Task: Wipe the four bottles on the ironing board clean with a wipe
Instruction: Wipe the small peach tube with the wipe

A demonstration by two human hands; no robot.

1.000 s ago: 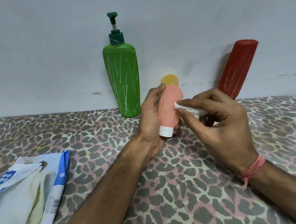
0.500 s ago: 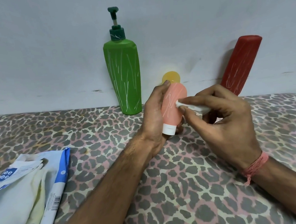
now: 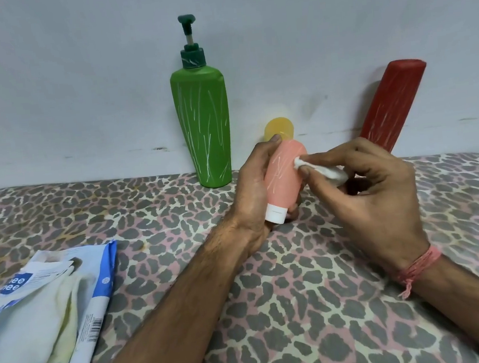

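Leopard-print cover on the ironing board [image 3: 303, 307] fills your view, grey and pink spots running right back to a pale, scuffed wall [image 3: 77, 94]. Your left hand [image 3: 252, 189] has its grip wrapped round the peach bottle [image 3: 283, 180], white cap pointing down toward the board, fingertip hooked over the rounded top, the bottle tilted and lifted just above the cover. White scribble marks streak across its peach face. Your right hand [image 3: 371, 198] comes in from the other side, thumb and fingers pinched tight on a rolled white wipe [image 3: 319, 167], and the tip of that wipe is pressed against the upper side of the peach bottle. A pink thread band [image 3: 416, 266] circles your right wrist. Behind your hands, the green pump bottle [image 3: 202, 129] stands upright against the wall, dark green pump head raised, white streaks all down its body. Just behind the peach one peeks the yellow bottle [image 3: 278, 127], only its rounded top showing. Off to the right, the red bottle [image 3: 392, 105] leans tilted against the wall, streaked white too, its lower end hidden behind your right hand. Down at the near left corner lies the blue-and-white wipes packet [image 3: 40, 317], crumpled and flat on the cover, well apart from the bottles.
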